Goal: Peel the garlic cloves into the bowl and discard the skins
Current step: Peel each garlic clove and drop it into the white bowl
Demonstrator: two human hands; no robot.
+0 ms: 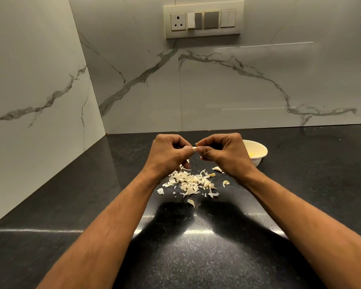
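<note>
Now, from the head view, both hands meet above the dark tabletop [92, 195]: the left hand [169, 155] and the right hand [223, 153] each pinch the same garlic clove [194, 148] between curled fingertips, held up in the air. Directly beneath them lies a heap of papery skins [189, 181], with a few loose cloves [216, 168] at its right edge. The white bowl [258, 152] sits just behind the right hand, partly hidden by it.

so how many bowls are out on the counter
1: a small white round bowl on the black speckled counter, just behind the right hand, which hides part of it.
</note>
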